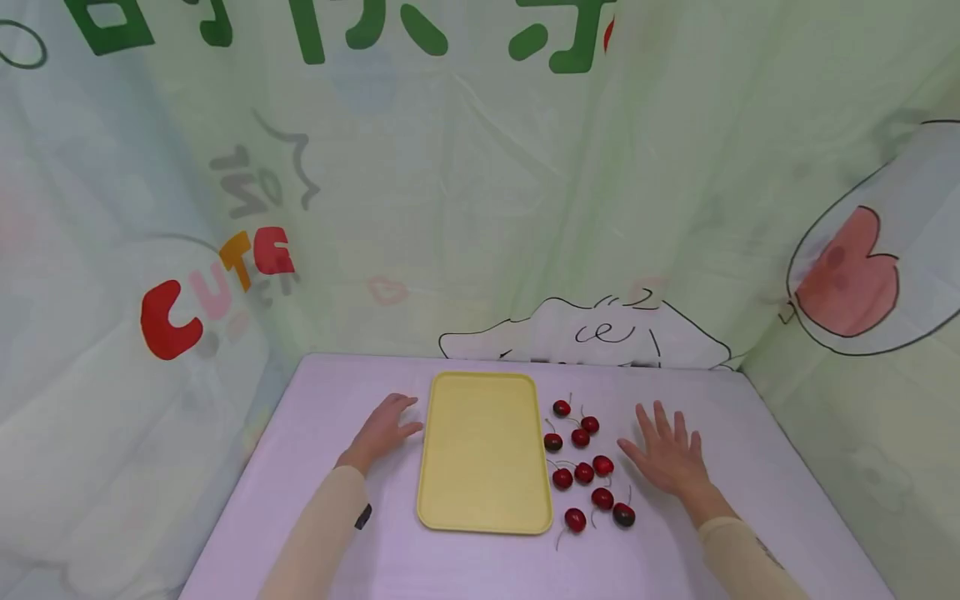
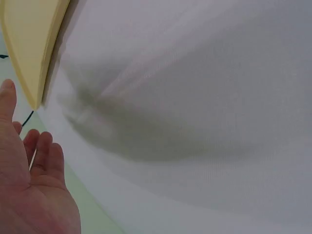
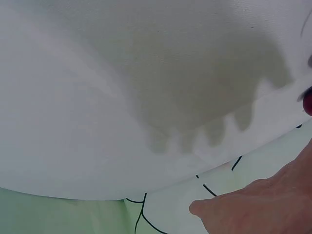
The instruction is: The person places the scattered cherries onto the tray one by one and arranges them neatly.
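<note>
A shallow yellow tray point(image 1: 483, 454) lies in the middle of the table, its bare bottom showing. To its right are scattered several dark red cherries point(image 1: 584, 472) with thin stems. My left hand point(image 1: 384, 432) is beside the tray's left edge, thumb and fingers apart with nothing between them; the left wrist view shows its palm point(image 2: 36, 195) and the tray corner point(image 2: 34, 58). On the other side, my right hand point(image 1: 670, 454) hovers with fingers spread, right of the cherries. In the right wrist view part of that hand point(image 3: 268, 202) shows, with one cherry point(image 3: 307, 103) at the edge.
A pale lilac cloth point(image 1: 300, 467) covers the table. Printed curtains point(image 1: 480, 208) stand behind it and along both sides. Shadows of the hands fall on the cloth in both wrist views.
</note>
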A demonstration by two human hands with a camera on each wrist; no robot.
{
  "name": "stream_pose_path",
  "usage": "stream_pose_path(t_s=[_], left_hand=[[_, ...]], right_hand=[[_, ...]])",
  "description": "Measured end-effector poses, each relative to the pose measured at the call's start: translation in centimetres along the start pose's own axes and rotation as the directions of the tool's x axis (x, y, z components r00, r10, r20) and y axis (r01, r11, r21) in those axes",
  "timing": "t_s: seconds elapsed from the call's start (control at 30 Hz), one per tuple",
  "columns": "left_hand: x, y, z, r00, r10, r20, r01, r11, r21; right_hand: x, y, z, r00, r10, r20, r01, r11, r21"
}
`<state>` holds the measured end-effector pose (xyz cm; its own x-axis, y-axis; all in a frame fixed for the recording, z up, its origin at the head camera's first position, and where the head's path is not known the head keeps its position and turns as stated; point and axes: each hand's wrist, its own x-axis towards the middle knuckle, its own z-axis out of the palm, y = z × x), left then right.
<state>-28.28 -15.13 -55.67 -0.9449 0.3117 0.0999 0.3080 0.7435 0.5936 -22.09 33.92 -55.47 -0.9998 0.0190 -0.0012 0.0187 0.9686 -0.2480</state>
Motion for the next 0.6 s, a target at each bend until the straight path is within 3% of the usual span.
stream_pose_path(t_s=[0.17, 0.3, 0.6], left_hand=[[0.0, 0.5, 0.9, 0.998, 0.055, 0.035, -0.055, 0.998, 0.003], [-0.1, 0.4, 1.8, 0.997, 0.069, 0.027, -0.068, 0.997, -0.026], [-0.7, 0.3, 2.6, 0.997, 0.066, 0.025, -0.064, 0.995, -0.074]], right_hand=[[1.0, 0.3, 1.4, 0.999, -0.002, 0.043, 0.000, 0.999, 0.048], [1.1, -1.3, 0.8, 0.998, -0.003, 0.058, -0.001, 0.997, 0.081], [1.7, -3.1, 0.3, 0.999, -0.048, -0.009, 0.049, 0.971, 0.233]])
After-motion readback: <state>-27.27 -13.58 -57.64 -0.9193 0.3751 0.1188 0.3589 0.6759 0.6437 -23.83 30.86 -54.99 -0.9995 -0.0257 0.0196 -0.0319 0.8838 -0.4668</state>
